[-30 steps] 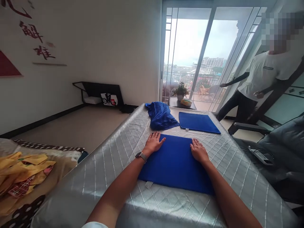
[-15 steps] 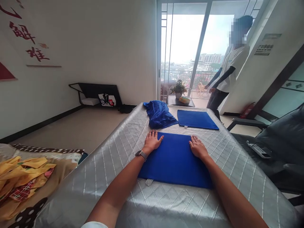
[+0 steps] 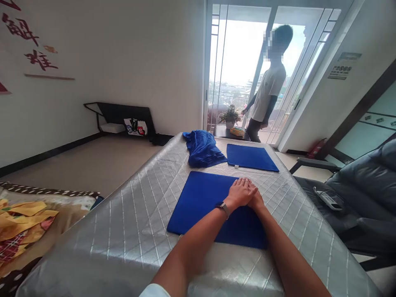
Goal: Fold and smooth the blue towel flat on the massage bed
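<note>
The left hand (image 3: pixel 240 192), fingers straight and clasping nothing, lies against the right hand (image 3: pixel 256 200), just as slack, over the far right corner of a flat, rectangular royal-blue cloth (image 3: pixel 198 200). Beyond them I see a crumpled blue fabric heap (image 3: pixel 204 149) and another flat blue cloth (image 3: pixel 252 157).

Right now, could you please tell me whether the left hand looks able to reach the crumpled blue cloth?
Probably yes, stretching forward: between the left hand and the crumpled blue cloth lie only the near flat blue piece and silver cover.
</note>
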A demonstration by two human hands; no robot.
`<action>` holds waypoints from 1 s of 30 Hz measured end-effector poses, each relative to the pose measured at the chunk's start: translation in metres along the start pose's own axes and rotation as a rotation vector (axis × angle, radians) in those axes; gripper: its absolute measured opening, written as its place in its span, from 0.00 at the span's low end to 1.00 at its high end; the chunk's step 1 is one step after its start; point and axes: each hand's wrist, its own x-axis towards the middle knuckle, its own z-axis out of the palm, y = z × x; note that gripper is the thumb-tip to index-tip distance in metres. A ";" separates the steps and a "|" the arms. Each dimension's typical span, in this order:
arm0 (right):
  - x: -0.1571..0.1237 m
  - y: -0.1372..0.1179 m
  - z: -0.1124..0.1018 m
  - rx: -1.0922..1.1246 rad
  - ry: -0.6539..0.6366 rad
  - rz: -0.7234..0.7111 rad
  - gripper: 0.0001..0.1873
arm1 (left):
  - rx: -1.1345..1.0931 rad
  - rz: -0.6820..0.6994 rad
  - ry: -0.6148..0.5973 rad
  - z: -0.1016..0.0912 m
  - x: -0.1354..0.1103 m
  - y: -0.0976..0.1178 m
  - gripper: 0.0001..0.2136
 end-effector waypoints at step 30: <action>-0.029 -0.026 -0.019 0.003 -0.037 0.083 0.34 | 0.184 -0.469 0.001 -0.059 -0.082 -0.180 0.39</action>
